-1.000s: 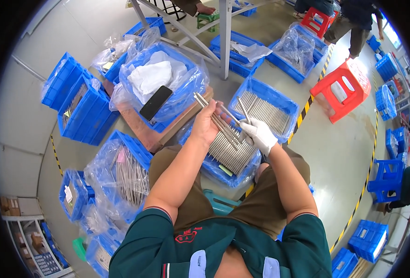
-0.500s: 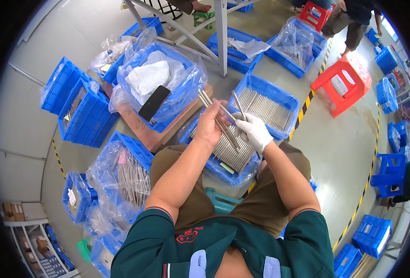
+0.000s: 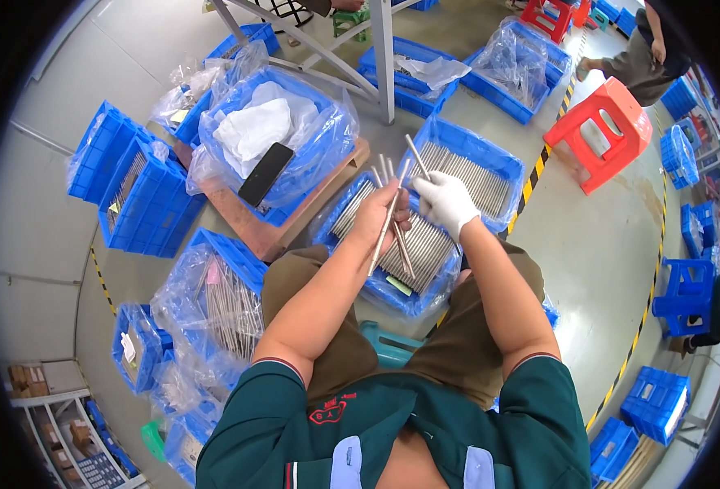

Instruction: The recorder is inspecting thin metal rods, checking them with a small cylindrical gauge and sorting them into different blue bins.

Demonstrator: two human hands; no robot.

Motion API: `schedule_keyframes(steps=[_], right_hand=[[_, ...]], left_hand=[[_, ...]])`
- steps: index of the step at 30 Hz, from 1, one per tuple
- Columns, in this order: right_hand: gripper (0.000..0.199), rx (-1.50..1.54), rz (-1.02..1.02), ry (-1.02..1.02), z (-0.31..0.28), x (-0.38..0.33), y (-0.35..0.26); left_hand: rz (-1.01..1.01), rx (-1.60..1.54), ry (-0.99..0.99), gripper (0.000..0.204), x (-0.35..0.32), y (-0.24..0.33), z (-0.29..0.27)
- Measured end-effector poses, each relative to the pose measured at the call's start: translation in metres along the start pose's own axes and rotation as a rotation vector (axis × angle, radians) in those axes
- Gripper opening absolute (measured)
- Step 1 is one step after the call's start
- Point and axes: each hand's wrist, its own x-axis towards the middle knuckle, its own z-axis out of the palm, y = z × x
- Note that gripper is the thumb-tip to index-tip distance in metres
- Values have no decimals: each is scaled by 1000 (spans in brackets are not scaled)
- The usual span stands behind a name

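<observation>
My bare left hand [image 3: 380, 213] is closed round several slim metal rods [image 3: 383, 235]; they fan out, and one crosses over the others. Just to its right, my white-gloved right hand [image 3: 451, 204] grips a single metal rod [image 3: 415, 155] that sticks up and to the left from its fingers. Both hands are over a plastic-lined blue bin [image 3: 413, 308] between my knees, where similar rods lie side by side in a layer. Adjoining it on the far side is a second blue bin [image 3: 513, 155], also lined with rods. My gloved fingertips are partly hidden.
At left, a blue bin with clear plastic [image 3: 340, 147] holds white sheeting and a black phone [image 3: 265, 174]. More rods fill a bagged bin [image 3: 234, 306] by my left knee. A red stool [image 3: 600, 134] stands at right; a metal frame leg [image 3: 385, 73] rises ahead.
The bundle in my left hand has spread from nearly parallel to fanned and crossed. One rod slanting between the hands has left my right hand. A person at upper right has shifted.
</observation>
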Motion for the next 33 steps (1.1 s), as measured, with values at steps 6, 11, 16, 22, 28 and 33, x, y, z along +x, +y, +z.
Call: schedule_keyframes(steps=[6,11,16,22,28,33], right_hand=[[26,285,32,-67,-2,8,7],[26,328,-46,-2,5,3,5],[25,313,-101,109,11,-1,5],[26,395,-171,183,18,-4,10],[24,563,-166,206,8,0,7],[22,571,-199,299,-16,25,9]], left_hand=[[-253,-63,-113,30,-14,-4,8],[-215,90,-106,31,-17,-2,10],[-149,208,-144,26,-19,0,10],[-89,294,-168,25,-23,-1,16],[-155,241,-143,24,-28,-4,24],[-237,148,-251,28,-30,-9,28]])
